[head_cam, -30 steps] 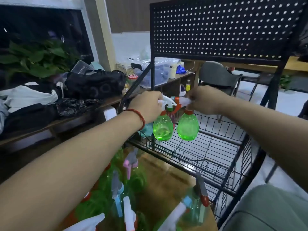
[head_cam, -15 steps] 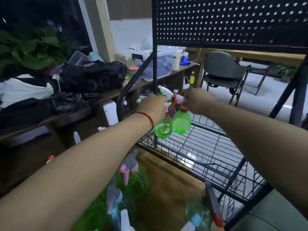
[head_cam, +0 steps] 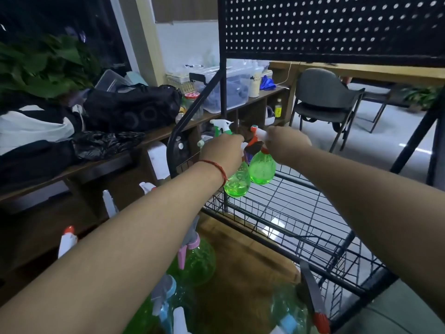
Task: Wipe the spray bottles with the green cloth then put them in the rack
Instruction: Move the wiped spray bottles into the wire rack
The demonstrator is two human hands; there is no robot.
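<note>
Your left hand point(head_cam: 222, 153) grips near green spray bottle point(head_cam: 237, 183), right hand point(head_cam: 286, 147) grips far green spray bottle point(head_cam: 262, 168); both over wire rack point(head_cam: 301, 220) far-left corner.

head-worn view, forward and down, close over both forearms

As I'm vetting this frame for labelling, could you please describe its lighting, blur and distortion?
Head view: dim overall, the left nearly black. Head view: the wide-angle lens stretches both forearms and tilts the rack posts. Head view: the green bottles in the left hand and right hand look sharp; the near bottles at the bottom are soft. Head view: floor glare shows through the rack's wires.
</note>
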